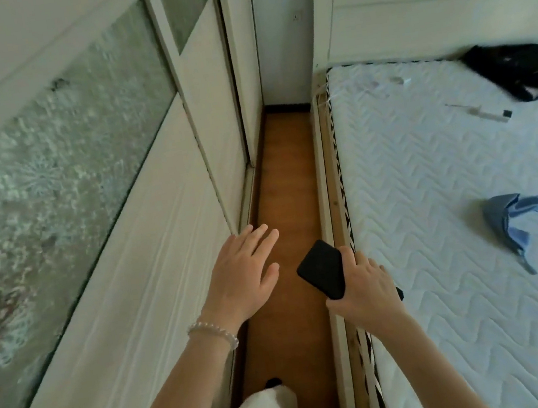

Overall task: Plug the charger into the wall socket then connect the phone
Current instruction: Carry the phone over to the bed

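My right hand (367, 285) grips a black phone (322, 272), held tilted over the narrow strip of wooden floor beside the bed's edge. With its fingers spread and nothing in it, my left hand (246, 272) hovers close to the white wardrobe door; a pearl bracelet circles that wrist. A small wall fitting (296, 16) shows on the far wall at the end of the gap; I cannot tell whether it is a socket. No charger is visible.
A white sliding wardrobe (149, 248) with patterned glass panels lines the left. A bare quilted mattress (447, 178) on a wooden frame fills the right, with a blue cloth (518, 213), a black garment (525, 71) and a small pen-like item (486, 114) on it.
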Demonstrator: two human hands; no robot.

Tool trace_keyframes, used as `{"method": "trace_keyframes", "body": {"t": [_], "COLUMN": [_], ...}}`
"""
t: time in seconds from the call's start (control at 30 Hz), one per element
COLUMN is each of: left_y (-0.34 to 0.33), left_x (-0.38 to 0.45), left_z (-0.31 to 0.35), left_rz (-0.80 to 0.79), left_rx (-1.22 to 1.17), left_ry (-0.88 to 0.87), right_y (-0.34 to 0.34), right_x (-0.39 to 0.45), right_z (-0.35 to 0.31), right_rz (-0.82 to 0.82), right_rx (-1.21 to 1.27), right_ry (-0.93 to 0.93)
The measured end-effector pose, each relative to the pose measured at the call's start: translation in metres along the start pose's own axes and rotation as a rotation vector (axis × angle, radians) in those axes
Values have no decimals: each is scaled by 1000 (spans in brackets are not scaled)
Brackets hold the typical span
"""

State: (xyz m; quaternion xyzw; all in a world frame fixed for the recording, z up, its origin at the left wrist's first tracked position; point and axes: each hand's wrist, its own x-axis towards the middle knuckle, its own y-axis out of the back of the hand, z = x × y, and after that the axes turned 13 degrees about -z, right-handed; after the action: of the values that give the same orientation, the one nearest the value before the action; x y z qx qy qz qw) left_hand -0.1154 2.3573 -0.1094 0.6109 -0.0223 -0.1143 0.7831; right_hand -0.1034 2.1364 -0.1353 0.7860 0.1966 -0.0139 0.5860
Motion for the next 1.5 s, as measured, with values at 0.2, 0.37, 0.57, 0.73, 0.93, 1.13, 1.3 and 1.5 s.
{"method": "trace_keyframes", "body": {"t": [0.2,0.37,0.57,0.73,0.93,1.13,1.3,1.5], "left_y": [33,36,37,48,77,90,89,94], "left_x": [74,129,209,299,411,500,557,637], "left_z": [-53,-67,-74,-82,-76,-68,-76,-105], "left_rz": [24,10,-23,-20,-11,-39,-85,-94], "left_rx": [36,17,2,9,42,44,29,30], "left_ry": [-38,-92,-128,-121,-104,-125,-128,-150], "right_y": [26,41,64,93,142,177,189,202], "right_x": [74,117,190,272,365,435,489,565], "right_z": [-20,-21,3,37,83,119,136,144], "right_rz": [48,89,74,67,68,50,31,12], "right_rx": [-35,-16,-28,-31,-26,-27,-14,-22], "right_ry": [-40,-96,-123,-111,-117,-134,-135,-164]}}
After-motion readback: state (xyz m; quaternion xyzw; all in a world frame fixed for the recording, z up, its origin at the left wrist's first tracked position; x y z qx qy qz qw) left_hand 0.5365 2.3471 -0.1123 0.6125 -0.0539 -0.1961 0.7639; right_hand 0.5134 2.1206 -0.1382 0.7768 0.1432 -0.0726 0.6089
